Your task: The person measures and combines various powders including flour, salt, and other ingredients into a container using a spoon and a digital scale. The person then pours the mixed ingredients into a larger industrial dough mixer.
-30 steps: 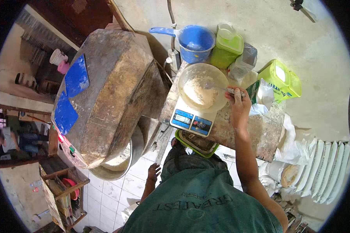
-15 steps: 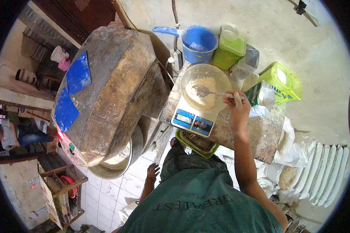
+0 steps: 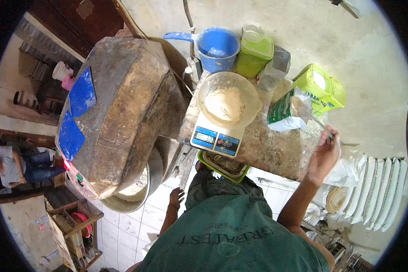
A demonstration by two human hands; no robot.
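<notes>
My right hand [image 3: 326,152] is closed round the handle of a metal spoon [image 3: 320,123]. Its far end reaches into the open mouth of a green and white bag [image 3: 282,111], so the spoon's bowl is hidden. Left of the bag, a translucent plastic bowl [image 3: 207,86] holds pale powder [image 3: 226,104]. Beneath the bowl is a white digital kitchen scale [image 3: 216,139] with a lit display. My left hand [image 3: 177,198] hangs low beside my body above the tiled floor, fingers apart and holding nothing.
Behind the scale stand a blue dipper [image 3: 217,45], a green lidded container [image 3: 255,54] and a yellow-green tub [image 3: 322,88]. A large worn machine [image 3: 122,109] over a metal bowl [image 3: 156,177] fills the left. White sacks [image 3: 371,192] lie right. Another person [image 3: 18,165] sits far left.
My right hand has moved right, away from the plastic bowl. The spoon has left the powder and now dips into the bag. My left hand still hangs low.
</notes>
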